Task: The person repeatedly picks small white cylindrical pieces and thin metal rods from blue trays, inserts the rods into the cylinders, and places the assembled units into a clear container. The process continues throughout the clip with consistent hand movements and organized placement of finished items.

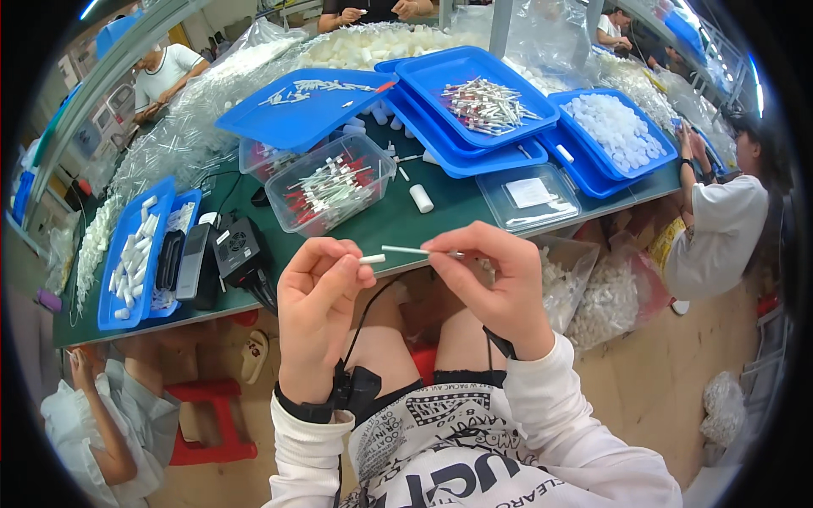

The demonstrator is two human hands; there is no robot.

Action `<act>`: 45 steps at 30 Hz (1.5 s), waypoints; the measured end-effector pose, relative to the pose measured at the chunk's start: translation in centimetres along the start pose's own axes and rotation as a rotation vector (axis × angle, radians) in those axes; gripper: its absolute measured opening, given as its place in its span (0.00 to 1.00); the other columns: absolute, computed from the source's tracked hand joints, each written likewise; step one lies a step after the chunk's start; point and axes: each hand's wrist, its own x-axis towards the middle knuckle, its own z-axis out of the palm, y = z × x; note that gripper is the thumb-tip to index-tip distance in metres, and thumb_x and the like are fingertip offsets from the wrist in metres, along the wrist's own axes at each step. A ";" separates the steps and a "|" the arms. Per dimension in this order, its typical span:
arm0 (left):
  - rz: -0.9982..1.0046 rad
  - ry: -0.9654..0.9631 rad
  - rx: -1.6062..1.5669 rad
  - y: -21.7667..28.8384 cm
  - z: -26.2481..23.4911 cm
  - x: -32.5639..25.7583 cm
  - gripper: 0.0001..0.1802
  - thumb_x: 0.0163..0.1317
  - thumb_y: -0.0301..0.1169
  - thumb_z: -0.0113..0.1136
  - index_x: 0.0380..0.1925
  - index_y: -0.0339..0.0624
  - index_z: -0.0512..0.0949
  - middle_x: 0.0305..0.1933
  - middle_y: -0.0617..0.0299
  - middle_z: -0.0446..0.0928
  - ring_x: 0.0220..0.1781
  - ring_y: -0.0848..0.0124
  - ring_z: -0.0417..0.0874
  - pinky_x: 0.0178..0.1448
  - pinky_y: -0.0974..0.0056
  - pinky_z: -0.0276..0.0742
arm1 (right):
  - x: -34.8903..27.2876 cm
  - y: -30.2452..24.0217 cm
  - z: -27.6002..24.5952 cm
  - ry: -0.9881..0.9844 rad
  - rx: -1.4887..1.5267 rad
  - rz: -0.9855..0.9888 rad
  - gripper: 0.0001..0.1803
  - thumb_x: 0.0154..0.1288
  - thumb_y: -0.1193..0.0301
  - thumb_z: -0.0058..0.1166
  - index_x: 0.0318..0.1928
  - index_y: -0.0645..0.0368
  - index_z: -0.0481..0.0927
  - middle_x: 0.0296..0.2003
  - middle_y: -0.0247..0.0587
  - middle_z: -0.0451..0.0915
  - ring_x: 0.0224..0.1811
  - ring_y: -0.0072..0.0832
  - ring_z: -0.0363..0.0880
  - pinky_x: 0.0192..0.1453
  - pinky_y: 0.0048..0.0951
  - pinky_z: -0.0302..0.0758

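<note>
My left hand [313, 292] is closed, pinching a short white tube [372, 259] between thumb and fingertips. Level with it, my right hand [500, 275] pinches a thin pale rod [405, 250], whose free end points left toward the tube. A small gap separates the two pieces. Both hands are over my lap, just off the table's near edge. Beyond them stands a clear plastic box [296, 222] full of red and white thin sticks. To its right, a thick white cylinder [421, 199] rests on the green table [440, 212].
Blue trays [474, 52] with sticks and white pieces are stacked at the back. At the left are a tray [110, 306] of white cylinders and a black device [241, 251]. A clear lid [508, 218] lies near the front edge. Several people sit around the table.
</note>
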 end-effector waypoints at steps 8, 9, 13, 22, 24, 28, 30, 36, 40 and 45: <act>-0.016 -0.009 -0.141 0.2 0.4 -0.9 0.05 0.64 0.20 0.56 0.39 0.36 0.75 0.41 0.57 0.77 0.38 0.70 0.82 0.45 0.67 0.80 | -0.5 0.0 -0.1 -0.038 0.033 -0.088 0.06 0.57 0.81 0.60 0.36 0.61 0.84 0.27 0.36 0.81 0.25 0.17 0.77 0.26 0.18 0.72; -0.013 -0.003 -0.138 0.2 0.4 -0.9 0.05 0.64 0.20 0.56 0.39 0.36 0.75 0.41 0.57 0.77 0.38 0.70 0.82 0.45 0.67 0.80 | -0.4 0.0 -0.1 -0.043 0.031 -0.085 0.06 0.57 0.81 0.60 0.36 0.61 0.84 0.27 0.35 0.80 0.24 0.17 0.77 0.26 0.19 0.72; 0.022 0.006 -0.005 0.0 0.8 -1.2 0.06 0.65 0.20 0.55 0.41 0.37 0.72 0.42 0.59 0.74 0.38 0.75 0.82 0.45 0.73 0.82 | -0.3 -0.1 -0.7 -0.097 -0.062 -0.081 0.08 0.55 0.82 0.61 0.36 0.61 0.84 0.27 0.36 0.81 0.26 0.19 0.77 0.28 0.21 0.72; 0.248 0.049 0.643 -0.9 2.2 -1.7 0.06 0.55 0.11 0.60 0.32 0.29 0.78 0.38 0.53 0.81 0.38 0.68 0.85 0.47 0.68 0.83 | -0.2 0.5 -1.5 -0.098 -0.318 -0.363 0.13 0.51 0.79 0.66 0.39 0.58 0.84 0.24 0.37 0.78 0.24 0.28 0.76 0.28 0.28 0.73; 0.260 0.000 0.722 -1.2 2.2 -1.8 0.07 0.54 0.11 0.61 0.32 0.30 0.79 0.37 0.53 0.81 0.39 0.68 0.85 0.47 0.68 0.83 | -0.6 0.0 -1.4 -0.160 -0.201 -0.159 0.14 0.52 0.79 0.66 0.42 0.60 0.82 0.27 0.38 0.81 0.27 0.27 0.81 0.33 0.27 0.78; 0.331 -0.038 0.905 -1.4 2.1 -1.3 0.09 0.51 0.14 0.65 0.32 0.34 0.82 0.35 0.56 0.82 0.38 0.69 0.84 0.43 0.70 0.80 | -0.5 -0.4 -2.2 -0.250 0.074 0.082 0.09 0.57 0.80 0.62 0.40 0.65 0.81 0.34 0.39 0.85 0.38 0.24 0.85 0.44 0.24 0.82; 0.413 -0.073 1.048 -1.4 2.0 -1.0 0.09 0.49 0.15 0.66 0.32 0.35 0.82 0.34 0.57 0.82 0.36 0.69 0.84 0.40 0.70 0.79 | -0.4 0.3 -2.5 -0.258 0.121 0.091 0.09 0.58 0.80 0.62 0.40 0.66 0.81 0.34 0.39 0.85 0.38 0.25 0.86 0.44 0.23 0.81; 0.560 -0.129 1.222 -1.0 2.6 -1.3 0.09 0.49 0.17 0.67 0.31 0.37 0.83 0.33 0.58 0.82 0.33 0.68 0.83 0.34 0.69 0.78 | -0.6 1.3 -2.0 -0.246 0.323 0.246 0.07 0.60 0.82 0.59 0.40 0.68 0.80 0.36 0.41 0.85 0.39 0.25 0.85 0.46 0.22 0.81; 0.563 -0.151 1.228 -0.8 2.6 -1.1 0.11 0.49 0.17 0.67 0.33 0.38 0.83 0.33 0.59 0.81 0.32 0.69 0.83 0.33 0.69 0.78 | -0.6 1.4 -1.7 -0.214 0.394 0.281 0.06 0.61 0.82 0.58 0.40 0.68 0.80 0.36 0.41 0.84 0.40 0.25 0.85 0.46 0.22 0.81; 0.512 -0.166 1.241 -1.0 2.6 -0.4 0.12 0.49 0.16 0.67 0.35 0.38 0.83 0.34 0.58 0.80 0.32 0.68 0.82 0.34 0.68 0.78 | -0.6 2.1 -1.2 -0.189 0.397 0.229 0.06 0.60 0.83 0.59 0.39 0.68 0.81 0.36 0.40 0.84 0.39 0.26 0.85 0.45 0.22 0.81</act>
